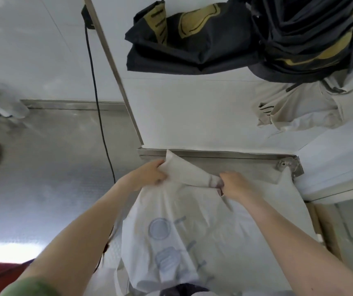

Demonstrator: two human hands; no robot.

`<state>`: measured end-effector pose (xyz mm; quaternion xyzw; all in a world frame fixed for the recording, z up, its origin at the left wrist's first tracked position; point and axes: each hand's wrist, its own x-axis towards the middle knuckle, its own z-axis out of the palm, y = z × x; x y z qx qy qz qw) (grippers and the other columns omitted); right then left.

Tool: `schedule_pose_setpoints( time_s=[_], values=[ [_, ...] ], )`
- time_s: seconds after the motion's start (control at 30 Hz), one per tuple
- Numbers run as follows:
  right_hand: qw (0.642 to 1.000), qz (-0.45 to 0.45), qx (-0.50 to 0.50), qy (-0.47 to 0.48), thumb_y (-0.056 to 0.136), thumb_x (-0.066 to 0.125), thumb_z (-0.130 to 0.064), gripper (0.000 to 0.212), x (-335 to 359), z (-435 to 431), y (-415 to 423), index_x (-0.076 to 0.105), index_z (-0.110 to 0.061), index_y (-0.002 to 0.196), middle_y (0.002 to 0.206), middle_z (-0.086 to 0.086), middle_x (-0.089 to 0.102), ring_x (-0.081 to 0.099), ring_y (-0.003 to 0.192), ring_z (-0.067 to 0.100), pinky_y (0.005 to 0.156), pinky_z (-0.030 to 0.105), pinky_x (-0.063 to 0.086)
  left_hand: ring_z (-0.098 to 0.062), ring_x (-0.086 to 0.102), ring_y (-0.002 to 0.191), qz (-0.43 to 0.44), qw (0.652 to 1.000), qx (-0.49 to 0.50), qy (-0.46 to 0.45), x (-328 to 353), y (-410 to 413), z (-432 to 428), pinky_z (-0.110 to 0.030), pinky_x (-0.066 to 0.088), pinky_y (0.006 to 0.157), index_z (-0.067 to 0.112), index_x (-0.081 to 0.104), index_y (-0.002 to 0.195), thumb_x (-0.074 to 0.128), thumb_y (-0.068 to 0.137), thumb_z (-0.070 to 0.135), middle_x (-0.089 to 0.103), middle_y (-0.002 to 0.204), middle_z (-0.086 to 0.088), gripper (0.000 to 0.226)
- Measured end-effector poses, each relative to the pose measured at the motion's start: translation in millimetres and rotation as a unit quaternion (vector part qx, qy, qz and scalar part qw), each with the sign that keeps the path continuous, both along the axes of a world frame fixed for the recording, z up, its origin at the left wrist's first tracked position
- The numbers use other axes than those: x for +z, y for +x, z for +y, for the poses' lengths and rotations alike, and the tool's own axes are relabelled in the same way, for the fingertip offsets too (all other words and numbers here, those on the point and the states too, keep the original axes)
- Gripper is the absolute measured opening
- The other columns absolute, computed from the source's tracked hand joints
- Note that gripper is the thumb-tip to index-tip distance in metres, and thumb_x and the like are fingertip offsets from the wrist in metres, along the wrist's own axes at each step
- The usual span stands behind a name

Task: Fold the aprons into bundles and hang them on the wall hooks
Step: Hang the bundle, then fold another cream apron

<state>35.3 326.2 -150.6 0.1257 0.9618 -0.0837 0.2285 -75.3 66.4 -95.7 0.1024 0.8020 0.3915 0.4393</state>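
At left, dull brushed steel wall (54,157) crossed by a thin black cable (98,116). Clamped with left grip (148,175) on the crumpled corner of a thin white printed apron (192,231), with right grip (237,184) on its twisted rolled end; draped limp below, between both.

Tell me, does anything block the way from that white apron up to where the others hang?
Nothing visible does. The left hand and right hand grip the white apron; bare wall lies above it, below the dark bundles. The hooks are hidden.
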Motion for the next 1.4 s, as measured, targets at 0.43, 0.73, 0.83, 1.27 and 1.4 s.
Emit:
schedule_pose_setpoints(
  time_s=[0.43, 0.73, 0.83, 1.27, 1.4],
  values=[
    [0.922, 0.380, 0.065, -0.026, 0.078, 0.057, -0.005, 0.004, 109.2, 18.9, 0.3, 0.054, -0.006, 0.080, 0.082, 0.011, 0.055, 0.055, 0.070, 0.033, 0.058, 0.028, 0.028, -0.027, 0.058, 0.078, 0.247, 0.955, 0.052, -0.159, 14.3, -24.8, -15.9, -0.033, 0.043, 0.066, 0.009, 0.056, 0.094, 0.059, 0.091, 0.033, 0.061, 0.079, -0.003, 0.024],
    [0.981, 0.025, 0.021, -0.192, 0.100, 0.041, -0.024, 0.018, 93.7, -2.8, 29.1, 0.053, -0.017, 0.088, 0.089, 0.005, 0.062, 0.059, 0.082, 0.023, 0.066, 0.029, 0.041, -0.037, 0.055, 0.076, 0.338, 0.916, 0.176, -0.122, 26.3, -37.3, -35.5, -0.037, 0.035, 0.058, 0.006, 0.039, 0.095, 0.045, 0.099, 0.032, 0.057, 0.082, -0.017, 0.028],
    [0.968, -0.043, -0.121, -0.215, 0.101, 0.037, -0.018, 0.019, 77.1, -3.3, 27.3, 0.046, -0.015, 0.117, 0.095, 0.010, 0.065, 0.067, 0.069, 0.029, 0.050, 0.023, 0.047, -0.031, 0.052, 0.073, 0.315, 0.936, 0.119, -0.098, 21.2, -33.8, -40.8, -0.035, 0.032, 0.057, 0.009, 0.041, 0.090, 0.053, 0.095, 0.019, 0.052, 0.074, -0.007, 0.016],
    [0.982, -0.148, -0.018, -0.115, 0.080, 0.074, -0.022, 0.115, 27.2, -37.4, 18.9, -0.016, -0.035, 0.149, 0.118, 0.012, 0.055, 0.054, 0.084, 0.023, 0.030, 0.014, 0.038, -0.020, 0.061, 0.106, -0.020, 1.000, 0.001, -0.001, -0.7, -7.4, -82.1, -0.033, 0.048, 0.093, 0.029, 0.050, 0.128, 0.080, 0.061, 0.038, 0.064, 0.118, 0.001, 0.074],
    [0.992, -0.104, -0.028, -0.067, 0.086, 0.063, -0.020, 0.071, 4.5, -35.4, 18.8, 0.024, -0.023, 0.145, 0.122, 0.012, 0.058, 0.059, 0.094, 0.026, 0.062, 0.027, 0.045, -0.028, 0.039, 0.126, 0.143, 0.931, -0.122, -0.314, -30.4, 2.1, -93.5, -0.041, 0.037, 0.103, 0.020, 0.033, 0.139, 0.075, 0.071, 0.051, 0.043, 0.135, -0.004, 0.086]
  ],
)
